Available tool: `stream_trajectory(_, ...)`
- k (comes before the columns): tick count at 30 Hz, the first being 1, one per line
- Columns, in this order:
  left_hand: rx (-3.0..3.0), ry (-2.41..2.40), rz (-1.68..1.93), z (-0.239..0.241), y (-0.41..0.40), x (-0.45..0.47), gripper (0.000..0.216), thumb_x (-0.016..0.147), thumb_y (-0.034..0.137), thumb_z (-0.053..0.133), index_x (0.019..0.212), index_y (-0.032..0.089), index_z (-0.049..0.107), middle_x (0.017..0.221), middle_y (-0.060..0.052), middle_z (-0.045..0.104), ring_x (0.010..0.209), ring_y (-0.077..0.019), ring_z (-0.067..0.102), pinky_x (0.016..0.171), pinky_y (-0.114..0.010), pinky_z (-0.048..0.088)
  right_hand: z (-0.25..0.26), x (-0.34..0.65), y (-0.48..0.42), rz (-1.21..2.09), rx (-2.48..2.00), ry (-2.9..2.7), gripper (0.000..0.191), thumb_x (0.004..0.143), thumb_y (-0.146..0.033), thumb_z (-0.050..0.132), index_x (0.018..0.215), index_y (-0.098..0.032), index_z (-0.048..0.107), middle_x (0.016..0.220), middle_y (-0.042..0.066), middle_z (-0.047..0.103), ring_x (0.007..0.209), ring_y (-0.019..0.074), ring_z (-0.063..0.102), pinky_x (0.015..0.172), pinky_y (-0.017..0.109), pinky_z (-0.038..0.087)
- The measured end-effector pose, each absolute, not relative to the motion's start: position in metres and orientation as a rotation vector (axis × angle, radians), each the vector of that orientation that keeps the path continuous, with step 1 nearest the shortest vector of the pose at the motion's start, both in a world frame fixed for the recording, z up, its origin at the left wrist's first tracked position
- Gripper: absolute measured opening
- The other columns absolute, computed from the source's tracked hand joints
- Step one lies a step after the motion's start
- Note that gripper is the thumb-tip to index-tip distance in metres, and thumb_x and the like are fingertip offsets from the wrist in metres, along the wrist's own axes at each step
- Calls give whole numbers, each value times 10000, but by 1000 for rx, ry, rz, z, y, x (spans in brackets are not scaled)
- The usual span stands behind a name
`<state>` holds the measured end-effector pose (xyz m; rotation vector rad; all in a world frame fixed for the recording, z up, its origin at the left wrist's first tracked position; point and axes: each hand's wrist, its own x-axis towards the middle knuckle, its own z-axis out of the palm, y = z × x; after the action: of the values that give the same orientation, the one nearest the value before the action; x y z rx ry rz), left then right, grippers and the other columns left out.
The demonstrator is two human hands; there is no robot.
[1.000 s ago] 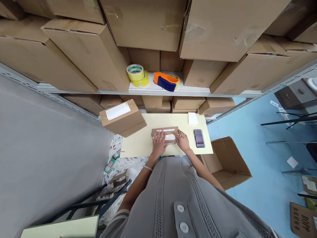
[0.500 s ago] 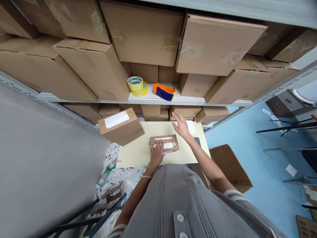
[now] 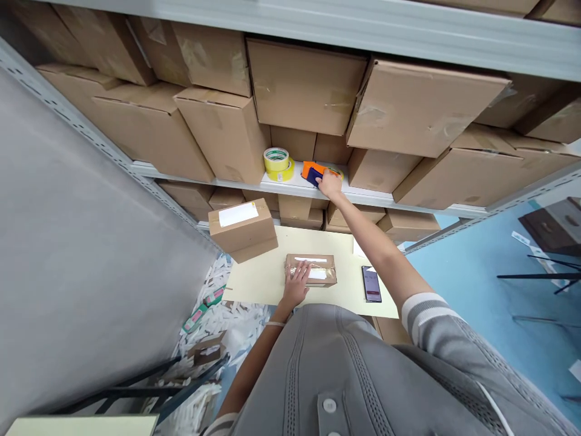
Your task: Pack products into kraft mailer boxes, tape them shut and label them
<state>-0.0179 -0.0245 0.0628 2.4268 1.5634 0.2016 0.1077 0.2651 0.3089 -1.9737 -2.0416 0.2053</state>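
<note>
A small brown cardboard parcel (image 3: 318, 264) with a white label lies on the pale yellow table (image 3: 263, 278). My left hand (image 3: 297, 286) rests flat on its near left end, fingers spread. My right arm stretches up to the white shelf (image 3: 363, 195), where my right hand (image 3: 330, 183) closes over the orange and blue tape dispenser (image 3: 311, 172). Two yellow tape rolls (image 3: 278, 163) are stacked just left of the dispenser.
A larger labelled box (image 3: 242, 224) sits at the table's back left corner. A phone (image 3: 371, 283) lies on the table to the right of the parcel. Big cardboard boxes (image 3: 308, 85) fill the shelves. White packing scraps (image 3: 218, 309) litter the floor at left.
My right hand left the parcel, rose past the back of the table and reached the tape dispenser on the shelf. My left hand stayed on the parcel. The view tilted upward.
</note>
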Motion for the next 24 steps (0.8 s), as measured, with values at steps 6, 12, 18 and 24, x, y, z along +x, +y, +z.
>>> stream_trajectory(6,2430,1582,203,62,-27,-18,795,871,255,447,1597,223,123,1655,-60,133,1539,-261,113,1228,-603,6,320,126,241,171,-1683,-2023,362,982,-406,462,1157,-113,583,1122,192,692,1011,301,620,889,385,436)
stream_trajectory(12,2425,1592,213,64,-26,-17,808,847,204,441,1595,219,136,1655,-55,133,1538,-256,120,1226,-608,15,324,151,192,779,-1432,-1651,609,901,-750,321,754,-204,547,713,40,635,722,208,582,704,304,467)
stream_trajectory(18,2426,1605,165,69,-25,-16,816,832,184,439,1594,201,148,1652,-64,143,1537,-263,117,1223,-606,-4,274,173,144,1268,-1545,-1306,666,774,-869,393,592,-233,468,549,7,538,549,163,499,592,288,431)
stream_trajectory(24,2424,1579,139,70,-24,-15,817,840,207,479,1591,165,158,1644,-106,173,1538,-287,98,1222,-606,-15,198,194,100,914,-1903,-1763,691,870,-789,344,452,-242,284,439,-22,367,470,118,341,537,276,287)
